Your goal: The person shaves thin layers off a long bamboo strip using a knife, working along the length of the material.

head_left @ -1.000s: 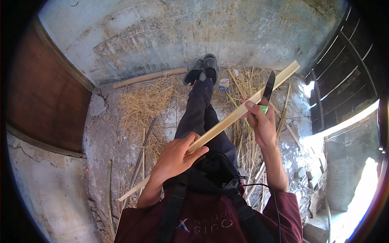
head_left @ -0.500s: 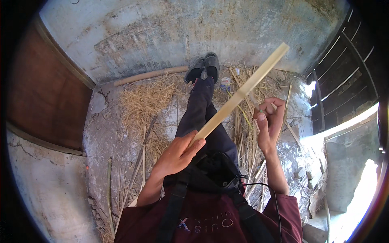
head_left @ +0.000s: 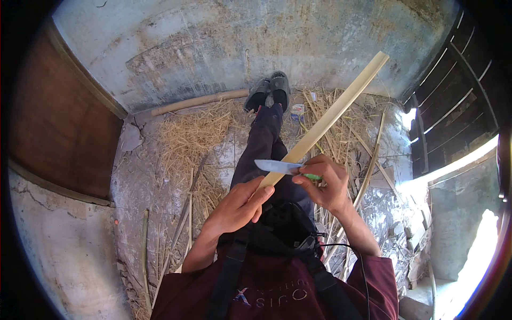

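Observation:
A long pale strip of split bamboo (head_left: 333, 112) slants up and to the right across my lap. My left hand (head_left: 237, 207) is closed round its lower end, thumb on top. In my right hand (head_left: 326, 184) is a knife (head_left: 277, 166) with a green handle, pinched between thumb and fingers. Its silver blade points left and lies across the strip, just above my left hand. Whether the edge bites into the bamboo I cannot tell. Most of the handle is hidden by my fingers.
Shavings (head_left: 194, 133) lie heaped left of my outstretched legs (head_left: 261, 138). A round pole (head_left: 200, 101) rests along the wall's foot. More long strips (head_left: 373, 154) and rubble (head_left: 410, 240) are at the right, beside a dark slatted panel (head_left: 448, 96). A black cable (head_left: 357, 250) hangs near my right forearm.
My right hand has come down and left, bringing the knife blade across the strip. The strip has turned slightly in my left hand, its far end shifting a little right.

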A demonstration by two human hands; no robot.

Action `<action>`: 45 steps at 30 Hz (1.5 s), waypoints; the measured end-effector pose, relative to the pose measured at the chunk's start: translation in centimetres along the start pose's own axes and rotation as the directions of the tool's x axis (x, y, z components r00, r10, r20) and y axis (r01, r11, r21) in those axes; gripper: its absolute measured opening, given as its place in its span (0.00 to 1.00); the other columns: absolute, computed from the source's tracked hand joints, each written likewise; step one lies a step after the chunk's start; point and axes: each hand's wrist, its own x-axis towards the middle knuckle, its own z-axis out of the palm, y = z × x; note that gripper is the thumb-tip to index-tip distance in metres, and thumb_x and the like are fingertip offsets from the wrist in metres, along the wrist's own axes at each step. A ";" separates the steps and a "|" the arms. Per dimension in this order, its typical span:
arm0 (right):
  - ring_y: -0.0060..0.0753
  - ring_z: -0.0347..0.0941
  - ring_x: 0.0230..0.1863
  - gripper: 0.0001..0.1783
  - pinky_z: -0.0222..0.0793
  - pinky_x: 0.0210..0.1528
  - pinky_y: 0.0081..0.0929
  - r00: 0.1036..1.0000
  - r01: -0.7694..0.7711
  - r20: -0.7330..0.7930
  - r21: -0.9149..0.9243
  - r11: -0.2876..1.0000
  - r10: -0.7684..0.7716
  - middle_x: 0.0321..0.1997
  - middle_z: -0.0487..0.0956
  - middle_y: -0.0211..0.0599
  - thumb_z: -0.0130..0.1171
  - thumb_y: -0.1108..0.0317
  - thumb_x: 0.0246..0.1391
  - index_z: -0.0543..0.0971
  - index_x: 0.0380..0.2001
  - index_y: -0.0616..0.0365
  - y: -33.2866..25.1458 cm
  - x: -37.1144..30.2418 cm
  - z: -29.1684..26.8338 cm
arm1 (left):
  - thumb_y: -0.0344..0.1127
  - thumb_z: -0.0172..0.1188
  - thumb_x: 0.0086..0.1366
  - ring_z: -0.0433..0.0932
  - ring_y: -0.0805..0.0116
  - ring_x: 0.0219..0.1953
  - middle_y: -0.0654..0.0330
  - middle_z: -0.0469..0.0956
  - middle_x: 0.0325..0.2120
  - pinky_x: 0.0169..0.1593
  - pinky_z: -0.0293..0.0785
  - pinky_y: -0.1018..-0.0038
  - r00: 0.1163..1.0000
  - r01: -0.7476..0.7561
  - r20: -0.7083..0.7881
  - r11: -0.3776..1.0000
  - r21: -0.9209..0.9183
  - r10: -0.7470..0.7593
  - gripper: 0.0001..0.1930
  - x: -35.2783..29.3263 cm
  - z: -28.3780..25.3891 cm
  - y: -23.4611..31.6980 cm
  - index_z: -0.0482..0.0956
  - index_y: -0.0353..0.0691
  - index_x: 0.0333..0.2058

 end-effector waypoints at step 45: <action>0.27 0.78 0.20 0.18 0.71 0.19 0.24 0.940 0.335 -0.032 -0.112 0.935 -0.341 0.25 0.79 0.29 0.84 0.62 0.44 0.83 0.32 0.52 -1.3 0.7 -0.7 | 0.39 0.59 0.78 0.85 0.42 0.31 0.42 0.84 0.32 0.32 0.78 0.55 0.879 -0.311 -0.152 0.784 0.537 0.453 0.16 -1.1 3.0 1.9 0.79 0.29 0.50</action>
